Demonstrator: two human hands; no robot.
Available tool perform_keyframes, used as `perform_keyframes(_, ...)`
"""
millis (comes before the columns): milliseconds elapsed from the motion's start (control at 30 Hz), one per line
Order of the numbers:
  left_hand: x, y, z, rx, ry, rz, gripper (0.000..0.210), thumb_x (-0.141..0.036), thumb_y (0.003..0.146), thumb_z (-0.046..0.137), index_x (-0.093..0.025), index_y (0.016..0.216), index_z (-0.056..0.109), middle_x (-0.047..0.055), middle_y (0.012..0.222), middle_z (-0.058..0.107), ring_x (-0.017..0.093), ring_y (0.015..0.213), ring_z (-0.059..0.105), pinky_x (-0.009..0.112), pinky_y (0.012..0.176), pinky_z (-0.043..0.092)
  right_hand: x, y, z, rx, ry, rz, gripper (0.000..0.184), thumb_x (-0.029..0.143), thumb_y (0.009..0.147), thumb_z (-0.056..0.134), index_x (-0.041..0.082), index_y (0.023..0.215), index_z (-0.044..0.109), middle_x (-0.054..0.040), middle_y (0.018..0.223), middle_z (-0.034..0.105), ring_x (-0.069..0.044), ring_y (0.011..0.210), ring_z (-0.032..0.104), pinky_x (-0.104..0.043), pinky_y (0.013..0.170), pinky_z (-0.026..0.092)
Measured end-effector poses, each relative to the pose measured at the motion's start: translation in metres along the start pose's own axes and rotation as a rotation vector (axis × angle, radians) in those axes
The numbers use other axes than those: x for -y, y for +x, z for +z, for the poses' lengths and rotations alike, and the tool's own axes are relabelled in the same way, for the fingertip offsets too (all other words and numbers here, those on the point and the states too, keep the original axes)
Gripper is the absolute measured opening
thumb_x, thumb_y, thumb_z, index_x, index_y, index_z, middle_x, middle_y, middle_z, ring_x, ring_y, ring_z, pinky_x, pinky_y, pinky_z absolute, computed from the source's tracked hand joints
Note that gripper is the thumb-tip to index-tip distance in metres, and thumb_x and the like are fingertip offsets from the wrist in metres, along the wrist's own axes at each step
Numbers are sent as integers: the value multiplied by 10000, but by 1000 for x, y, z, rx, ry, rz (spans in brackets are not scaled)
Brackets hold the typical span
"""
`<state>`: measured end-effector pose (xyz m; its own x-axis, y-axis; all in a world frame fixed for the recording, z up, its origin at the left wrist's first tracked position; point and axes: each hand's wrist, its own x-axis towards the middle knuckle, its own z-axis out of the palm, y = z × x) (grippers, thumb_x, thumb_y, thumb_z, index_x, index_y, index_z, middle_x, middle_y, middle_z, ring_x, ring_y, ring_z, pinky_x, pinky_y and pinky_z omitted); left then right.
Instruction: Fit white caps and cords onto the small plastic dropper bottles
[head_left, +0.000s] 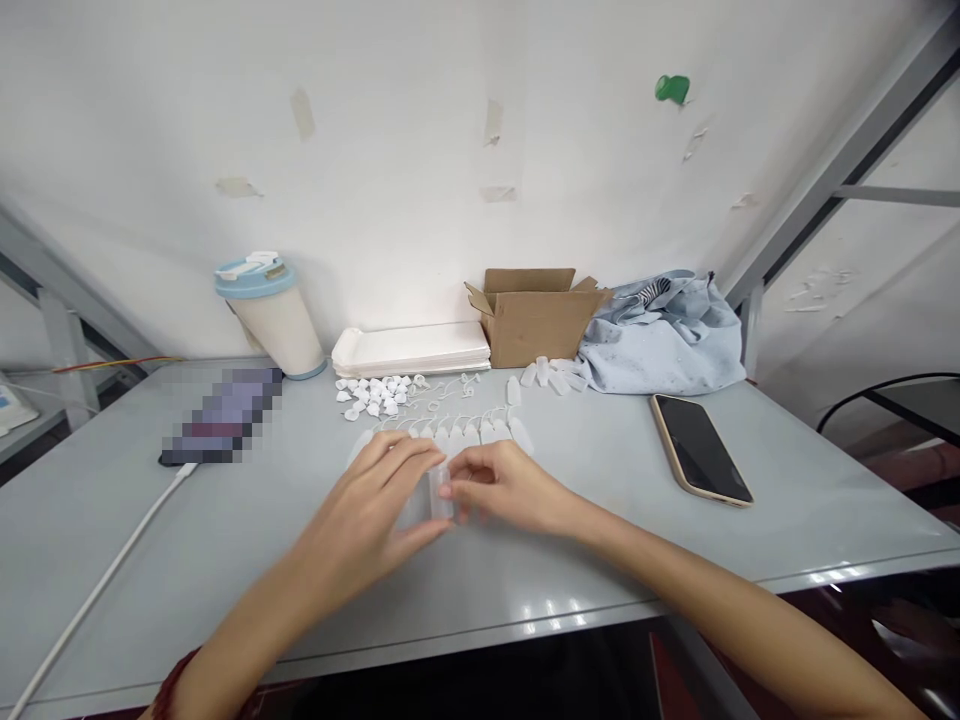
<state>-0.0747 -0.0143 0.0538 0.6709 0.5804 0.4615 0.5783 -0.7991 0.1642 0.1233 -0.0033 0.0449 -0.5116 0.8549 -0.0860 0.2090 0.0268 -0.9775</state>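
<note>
Translucent tube (437,495), frame's lower centre.
Long axis ran top-to-bottom; left hand (379,495) and right hand (510,485) both grasped it.

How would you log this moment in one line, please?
left hand: holds translucent tube | right hand: touches tube | beyond: small white pieces, cardboard box
</note>
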Motion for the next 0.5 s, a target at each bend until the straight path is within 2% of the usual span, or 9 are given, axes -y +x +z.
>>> perform_keyframes(100,1,-21,0,22,-8,-38,457,-325,785,713,-183,1156,488,79,1098,594,255,1020,464,374,846,466,0,-5,7,94,-217,-11,247,360,825,630,132,904,680,9,632,620,-98,474,547,-228,536,425)
perform_keyframes(233,4,-35,5,65,-19,-83,472,-323,750,744,-202,1133,498,55,1087,610,252,1024,467,370,841,485,-3,-5,15,104,-435,-52,245,281,822,638,117,992,700,-22,678,657,-123,576,561,-219,559,398)
perform_keyframes(500,13,-37,11,122,-35,-118,441,-347,770,717,-216,1141,516,43,1126,612,257,1082,473,392,885,490,-5,-4,18,135,-530,-58,282,250,835,634,104,1069,688,-34,695,675,-118,580,560,-206,556,392)
